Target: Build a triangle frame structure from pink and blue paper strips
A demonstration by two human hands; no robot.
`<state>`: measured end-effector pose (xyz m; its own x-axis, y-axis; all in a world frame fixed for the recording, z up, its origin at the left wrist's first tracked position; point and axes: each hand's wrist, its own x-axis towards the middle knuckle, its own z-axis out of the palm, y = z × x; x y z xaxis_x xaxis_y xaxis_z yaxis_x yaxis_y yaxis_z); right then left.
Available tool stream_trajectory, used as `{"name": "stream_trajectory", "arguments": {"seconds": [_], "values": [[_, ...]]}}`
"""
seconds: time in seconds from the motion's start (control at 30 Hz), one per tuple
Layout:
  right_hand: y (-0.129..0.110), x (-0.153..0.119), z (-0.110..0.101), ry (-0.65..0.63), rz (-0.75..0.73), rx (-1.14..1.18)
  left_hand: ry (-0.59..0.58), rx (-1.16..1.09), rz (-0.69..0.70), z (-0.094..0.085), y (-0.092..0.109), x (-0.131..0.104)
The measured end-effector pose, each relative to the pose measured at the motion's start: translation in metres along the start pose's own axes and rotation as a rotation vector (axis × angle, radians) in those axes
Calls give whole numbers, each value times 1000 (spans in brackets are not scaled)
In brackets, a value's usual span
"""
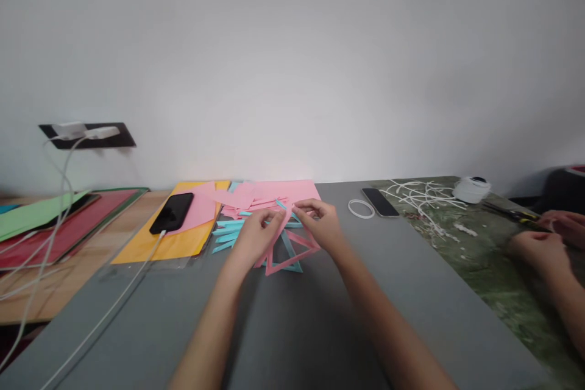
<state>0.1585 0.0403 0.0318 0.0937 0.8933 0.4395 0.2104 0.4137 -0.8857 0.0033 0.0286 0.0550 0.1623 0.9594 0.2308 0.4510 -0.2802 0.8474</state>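
Note:
Pink and blue paper strips form angular, linked shapes, with a pink strip shape (292,261) in front of a blue one (289,244). My left hand (261,233) pinches the pink strip from the left near its top. My right hand (320,222) closes its fingertips on the same pink piece from the right. The fingertips of both hands are close together, and the strip's top end shows between them. Behind my left hand lie several loose blue strips (226,234) and pink strips (267,202) beside pink paper sheets (292,187).
A black phone (172,213) lies on yellow paper (159,251) at left, its white cable crossing the grey table (159,317). Rightward are a white ring (361,209), another phone (380,202), white cords (423,195) and a spool (473,190). Another person's hands (543,250) are at far right.

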Motion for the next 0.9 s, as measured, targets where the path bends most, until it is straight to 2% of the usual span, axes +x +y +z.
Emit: {"name": "stream_trajectory", "arguments": {"seconds": [0.23,0.4,0.53,0.9], "values": [[-3,-2,3,-23,-25,-3,-127,-207,-100,4,4,0],[-2,-2,3,-44,-37,3,-250,-379,-267,0,1,1],[0,-1,2,-63,-21,-1,-255,-444,-328,0,-3,2],[4,-1,2,-84,7,10,-250,-397,-312,-2,-7,4]]}}
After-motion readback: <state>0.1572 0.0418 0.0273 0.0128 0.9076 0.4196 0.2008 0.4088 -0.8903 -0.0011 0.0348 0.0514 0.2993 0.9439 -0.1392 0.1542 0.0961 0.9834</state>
